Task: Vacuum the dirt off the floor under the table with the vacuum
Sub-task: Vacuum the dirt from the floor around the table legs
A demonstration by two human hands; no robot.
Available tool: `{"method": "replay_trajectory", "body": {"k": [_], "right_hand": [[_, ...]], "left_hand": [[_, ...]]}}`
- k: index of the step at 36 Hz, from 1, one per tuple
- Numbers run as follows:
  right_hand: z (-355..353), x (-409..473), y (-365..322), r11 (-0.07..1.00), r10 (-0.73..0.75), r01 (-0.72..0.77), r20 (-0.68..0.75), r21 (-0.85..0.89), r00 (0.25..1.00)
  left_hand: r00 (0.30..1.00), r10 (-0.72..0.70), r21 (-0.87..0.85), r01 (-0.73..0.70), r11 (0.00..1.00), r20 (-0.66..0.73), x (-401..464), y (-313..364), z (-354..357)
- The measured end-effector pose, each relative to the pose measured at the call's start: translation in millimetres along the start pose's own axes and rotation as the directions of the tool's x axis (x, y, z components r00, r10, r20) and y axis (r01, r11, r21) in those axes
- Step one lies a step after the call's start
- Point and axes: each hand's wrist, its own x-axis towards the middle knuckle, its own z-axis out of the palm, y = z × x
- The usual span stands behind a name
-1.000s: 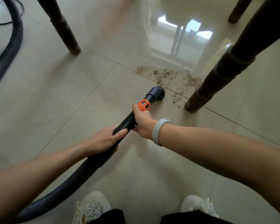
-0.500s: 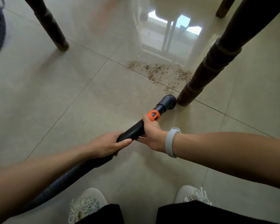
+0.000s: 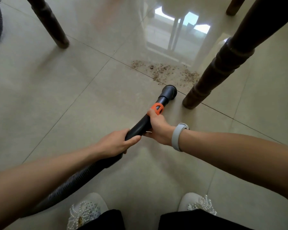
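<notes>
Dirt (image 3: 166, 72) lay far, just beyond the nozzle (image 3: 169, 92); the vacuum pipe (image 3: 140, 125) was gripped by both hands, left hand (image 3: 116, 143) near, right hand (image 3: 158, 127) farther, for aiming.

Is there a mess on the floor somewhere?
Yes. Brown dirt is scattered over the tiles beside the near table leg, just past the vacuum nozzle. Nothing else looks odd.
</notes>
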Motion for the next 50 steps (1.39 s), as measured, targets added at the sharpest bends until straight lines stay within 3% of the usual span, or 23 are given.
{"method": "replay_trajectory", "body": {"k": [3,10,18,28,37,42,50], "right_hand": [[13.0,-2.2,-0.2,0.999,0.016,-0.015,0.031,-0.04,0.999],[34.1,8.2,-22.6,0.996,-0.009,-0.003,-0.136,-0.094,0.991],[33.7,11.9,-2.0,0.985,-0.061,0.021,-0.236,-0.17,0.97],[-14.7,8.0,-0.6,0.99,-0.095,0.047,-0.375,-0.136,0.922],[-35.5,1.5,18.3,0.98,-0.086,0.001,-0.413,-0.201,0.907],[-37.8,-6.1,32.3,0.992,0.047,-0.082,-0.322,-0.098,0.946],[-25.5,-5.9,25.0,0.974,0.156,-0.193,-0.266,-0.119,0.951]], "left_hand": [[1.0,-0.03,-0.071,0.03,0.997,0.002,-8.1,-6.7,-4.6],[0.994,-0.078,-0.13,0.087,0.988,0.074,-31.7,-17.0,-20.5],[0.975,-0.069,-0.336,0.139,0.931,0.211,-34.6,-6.4,-9.9],[0.944,-0.06,-0.167,0.12,0.979,0.325,-6.4,23.9,-6.5],[0.891,-0.015,-0.259,0.147,0.955,0.453,-7.2,33.4,21.0],[0.897,-0.045,-0.162,0.128,0.978,0.44,-14.9,19.5,15.0],[0.911,-0.087,-0.117,0.145,0.983,0.403,-23.7,5.1,13.3]]}}
